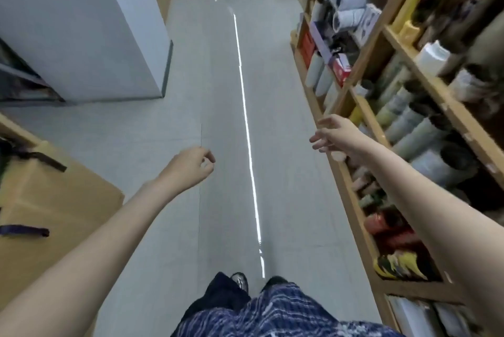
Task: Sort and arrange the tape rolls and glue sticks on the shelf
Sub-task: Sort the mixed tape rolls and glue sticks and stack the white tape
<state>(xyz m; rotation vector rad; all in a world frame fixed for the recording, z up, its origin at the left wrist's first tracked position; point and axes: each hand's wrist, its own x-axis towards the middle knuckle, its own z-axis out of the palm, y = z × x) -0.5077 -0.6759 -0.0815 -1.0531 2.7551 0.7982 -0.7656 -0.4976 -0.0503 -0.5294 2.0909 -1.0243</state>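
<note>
1. Head view looking down a shop aisle with a grey floor (pixel 223 107) and a bright light stripe (pixel 246 123) running along it.
2. Wooden shelf (pixel 351 194) on the right side of the aisle, packed with tape rolls (pixel 414 129) lying on their sides.
3. Right hand (pixel 334 133) out in front of the shelf edge, fingers spread and loose, holding nothing, near the tape rolls but not touching them.
4. Left hand (pixel 191 164) well apart from the shelf, over the floor, fingers curled in with thumb meeting fingertips; too blurry to tell if anything small sits in there.
5. Cardboard box (pixel 49 200) far across the aisle from the shelf, with a white cabinet (pixel 81 25) beyond it.
6. Glue sticks too blurry to pick out on the shelf.
</note>
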